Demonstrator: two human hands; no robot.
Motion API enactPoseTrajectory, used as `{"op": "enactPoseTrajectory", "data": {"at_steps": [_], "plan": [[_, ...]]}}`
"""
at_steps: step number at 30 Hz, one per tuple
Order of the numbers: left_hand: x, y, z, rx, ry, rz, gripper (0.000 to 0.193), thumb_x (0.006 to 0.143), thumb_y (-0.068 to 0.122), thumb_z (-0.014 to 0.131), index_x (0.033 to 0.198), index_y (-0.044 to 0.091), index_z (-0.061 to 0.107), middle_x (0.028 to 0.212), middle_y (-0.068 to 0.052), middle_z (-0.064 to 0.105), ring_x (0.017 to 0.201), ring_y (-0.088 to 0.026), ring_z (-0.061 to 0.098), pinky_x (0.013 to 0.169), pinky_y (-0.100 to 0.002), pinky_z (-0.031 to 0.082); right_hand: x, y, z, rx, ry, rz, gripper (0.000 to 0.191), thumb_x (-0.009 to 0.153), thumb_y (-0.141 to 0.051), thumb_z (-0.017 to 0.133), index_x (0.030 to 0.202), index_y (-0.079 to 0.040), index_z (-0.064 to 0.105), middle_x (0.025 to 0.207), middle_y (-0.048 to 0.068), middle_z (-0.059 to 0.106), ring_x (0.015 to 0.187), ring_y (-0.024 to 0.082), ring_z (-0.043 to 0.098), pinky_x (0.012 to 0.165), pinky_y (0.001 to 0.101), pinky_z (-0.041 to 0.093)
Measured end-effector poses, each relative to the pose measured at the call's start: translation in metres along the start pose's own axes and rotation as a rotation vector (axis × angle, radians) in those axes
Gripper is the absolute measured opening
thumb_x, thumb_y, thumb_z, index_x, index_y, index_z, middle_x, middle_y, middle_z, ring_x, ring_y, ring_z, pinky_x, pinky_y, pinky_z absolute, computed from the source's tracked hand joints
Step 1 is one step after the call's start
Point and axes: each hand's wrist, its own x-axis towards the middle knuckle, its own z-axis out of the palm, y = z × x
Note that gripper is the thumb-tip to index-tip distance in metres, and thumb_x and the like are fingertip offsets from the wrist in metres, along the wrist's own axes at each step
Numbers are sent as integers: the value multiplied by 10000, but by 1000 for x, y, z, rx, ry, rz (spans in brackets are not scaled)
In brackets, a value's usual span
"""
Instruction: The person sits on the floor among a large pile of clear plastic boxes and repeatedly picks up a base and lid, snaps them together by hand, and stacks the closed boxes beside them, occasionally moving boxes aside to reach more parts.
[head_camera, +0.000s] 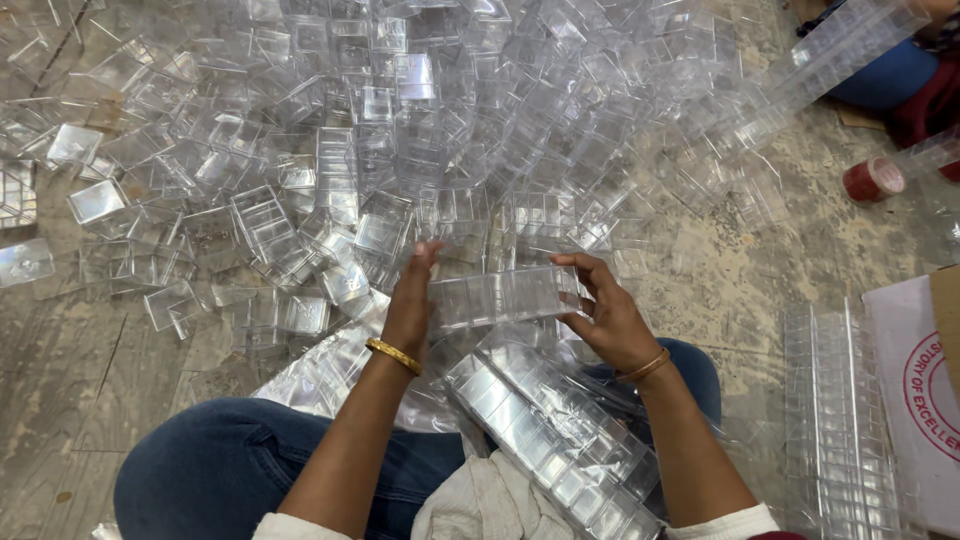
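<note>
We've got our left hand (410, 300) and right hand (605, 315) each closed in a grip on one end of a clear divided box (505, 296), dead center, with the loose box pile (380, 130) on the floor at 12 o'clock.

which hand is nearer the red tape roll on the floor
Right. The right hand sits on the tape roll's side, below and left of it; the left hand is farther, across the clear box row.

worn floor (70, 400) strewn with clear plastic boxes (380, 130).
</note>
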Motion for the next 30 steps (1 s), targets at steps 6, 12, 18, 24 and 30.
{"op": "enactPoseTrajectory", "data": {"at_steps": [6,12,18,24,30], "plan": [[8,-13,-6,155,-153,-140,922,895,788,375,1423,63,586,1567,-215,433,1494,-358,360,1180,-477,356,-3,-1,3,-249,109,272,666,808,146,646,1366,-182,491,1584,-41,590,872,488,494,741,366,490],[-1,-15,1,667,-433,42,915,785,720,611,1448,94,535,1381,-183,621,1230,-308,619,987,-443,501,0,2,2,-225,109,30,779,749,187,538,1417,-204,450,1528,42,546,1410,257,533,947,374,494],[-15,-14,5,935,-501,-21,999,714,724,732,1413,39,529,1021,-164,716,929,-281,725,783,-391,589,3,8,18,-148,88,103,882,800,148,518,1548,-267,300,1562,77,469,1383,277,525,1032,397,507],[-3,-24,-5,744,-276,292,853,746,450,863,1384,31,482,1196,-134,655,1113,-277,646,920,-409,537,29,56,-25,-345,216,165,678,950,47,519,1536,-275,409,1593,115,496,1372,284,583,1126,381,525],[1,-25,-10,825,-116,304,862,756,316,851,1470,104,416,1240,-138,611,1160,-294,610,975,-417,509,78,114,-50,-885,138,85,944,712,167,596,1539,-258,431,1655,195,209,1496,399,251,1181,495,328]]}}
